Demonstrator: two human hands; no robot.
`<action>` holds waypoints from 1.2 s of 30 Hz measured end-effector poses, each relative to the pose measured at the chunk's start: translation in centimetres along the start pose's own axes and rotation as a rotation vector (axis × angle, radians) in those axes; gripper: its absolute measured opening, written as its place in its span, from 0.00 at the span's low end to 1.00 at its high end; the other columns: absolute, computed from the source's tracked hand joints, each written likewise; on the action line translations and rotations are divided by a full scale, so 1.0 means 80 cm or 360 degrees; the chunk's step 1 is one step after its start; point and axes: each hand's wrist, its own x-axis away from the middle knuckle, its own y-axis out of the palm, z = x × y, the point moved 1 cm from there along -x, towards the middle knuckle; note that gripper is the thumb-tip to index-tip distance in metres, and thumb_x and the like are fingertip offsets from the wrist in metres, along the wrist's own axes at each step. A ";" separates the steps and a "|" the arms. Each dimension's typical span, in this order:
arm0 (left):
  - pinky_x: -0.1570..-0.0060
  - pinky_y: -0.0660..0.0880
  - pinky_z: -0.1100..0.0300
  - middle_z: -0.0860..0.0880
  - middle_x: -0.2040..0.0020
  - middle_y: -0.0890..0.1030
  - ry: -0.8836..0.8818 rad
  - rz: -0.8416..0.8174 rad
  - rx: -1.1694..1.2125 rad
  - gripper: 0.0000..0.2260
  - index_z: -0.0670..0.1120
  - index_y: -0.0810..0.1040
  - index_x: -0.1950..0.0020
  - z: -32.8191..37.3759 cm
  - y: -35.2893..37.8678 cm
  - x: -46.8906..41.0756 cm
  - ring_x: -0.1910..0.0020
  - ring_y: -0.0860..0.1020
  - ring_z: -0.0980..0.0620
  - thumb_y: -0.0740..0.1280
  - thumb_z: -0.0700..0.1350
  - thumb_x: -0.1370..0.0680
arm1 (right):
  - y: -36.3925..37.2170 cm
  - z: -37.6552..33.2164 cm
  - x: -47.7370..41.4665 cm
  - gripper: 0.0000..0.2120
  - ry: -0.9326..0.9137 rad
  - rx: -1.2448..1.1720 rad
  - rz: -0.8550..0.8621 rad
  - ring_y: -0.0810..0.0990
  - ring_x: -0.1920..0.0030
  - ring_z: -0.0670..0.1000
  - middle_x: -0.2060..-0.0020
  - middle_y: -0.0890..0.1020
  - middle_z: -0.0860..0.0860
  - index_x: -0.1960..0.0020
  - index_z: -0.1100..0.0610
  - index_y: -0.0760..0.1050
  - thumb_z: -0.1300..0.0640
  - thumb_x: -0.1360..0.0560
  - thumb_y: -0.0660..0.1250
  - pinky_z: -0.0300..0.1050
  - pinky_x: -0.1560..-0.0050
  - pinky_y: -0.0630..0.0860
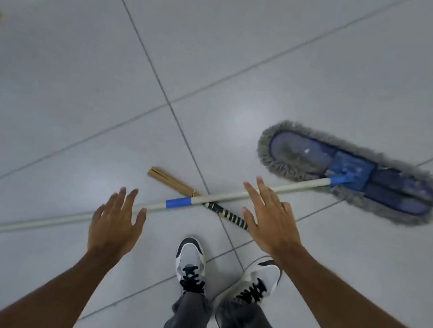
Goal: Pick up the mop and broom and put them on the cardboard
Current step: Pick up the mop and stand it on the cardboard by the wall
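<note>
Both hands [195, 220] open, palms down | above mop [233, 194], broom [178, 182]

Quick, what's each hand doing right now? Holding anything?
Left hand: open, fingers spread, holding nothing, above the mop handle.
Right hand: open, holding nothing, over the mop handle and broom.

Single head cam, steep look-down at floor [250, 46] w/ own shoes [191, 258] at bottom; no 2nd view
</note>
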 end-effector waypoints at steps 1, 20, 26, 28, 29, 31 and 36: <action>0.30 0.65 0.44 0.44 0.23 0.64 -0.0094 -0.0027 0.0080 0.26 0.49 0.63 0.23 -0.009 0.027 -0.014 0.25 0.64 0.43 0.56 0.57 0.20 | 0.026 -0.001 -0.021 0.29 -0.0032 -0.0003 -0.0037 0.58 0.23 0.54 0.20 0.50 0.50 0.21 0.46 0.48 0.46 0.19 0.54 0.58 0.30 0.64; 0.48 0.79 0.47 0.47 0.35 0.77 -0.2097 0.0462 0.2897 0.17 0.47 0.68 0.29 -0.085 0.268 -0.172 0.43 0.79 0.48 0.54 0.48 0.17 | 0.278 0.035 -0.188 0.11 -0.0098 0.0221 -0.0250 0.68 0.45 0.54 0.46 0.73 0.51 0.37 0.47 0.65 0.53 0.19 0.54 0.59 0.46 0.66; 0.56 0.82 0.49 0.45 0.54 0.79 -0.1858 0.0821 0.3019 0.14 0.43 0.69 0.36 -0.063 0.200 -0.163 0.59 0.83 0.45 0.52 0.47 0.18 | 0.234 0.024 -0.183 0.14 -0.0109 0.0232 -0.0153 0.68 0.48 0.53 0.50 0.72 0.49 0.39 0.46 0.64 0.60 0.21 0.60 0.55 0.50 0.66; 0.56 0.82 0.51 0.45 0.58 0.77 -0.1746 0.0944 0.3130 0.10 0.43 0.69 0.44 -0.046 0.156 -0.164 0.64 0.80 0.45 0.52 0.44 0.19 | 0.209 0.023 -0.182 0.14 -0.0115 0.0251 -0.0124 0.68 0.49 0.53 0.52 0.71 0.49 0.41 0.47 0.65 0.62 0.21 0.60 0.52 0.53 0.64; 0.58 0.82 0.52 0.44 0.59 0.76 -0.1711 0.1025 0.3207 0.09 0.42 0.69 0.47 -0.038 0.135 -0.165 0.66 0.78 0.45 0.51 0.42 0.20 | 0.196 0.022 -0.183 0.12 -0.0112 0.0236 -0.0131 0.68 0.50 0.53 0.53 0.70 0.48 0.41 0.48 0.65 0.62 0.21 0.59 0.52 0.53 0.64; 0.62 0.81 0.55 0.44 0.60 0.74 -0.1644 0.1120 0.3374 0.08 0.42 0.69 0.50 -0.018 0.081 -0.168 0.69 0.75 0.46 0.52 0.40 0.22 | 0.161 0.018 -0.183 0.11 -0.0089 0.0210 -0.0120 0.66 0.52 0.52 0.55 0.68 0.48 0.42 0.49 0.65 0.62 0.20 0.58 0.52 0.53 0.64; 0.70 0.72 0.61 0.47 0.65 0.70 -0.1352 0.1113 0.3390 0.08 0.44 0.67 0.54 0.062 -0.077 -0.174 0.74 0.69 0.50 0.49 0.37 0.24 | 0.048 0.016 -0.174 0.12 0.0047 0.0093 -0.0210 0.69 0.53 0.54 0.56 0.68 0.51 0.40 0.54 0.66 0.65 0.22 0.57 0.54 0.55 0.70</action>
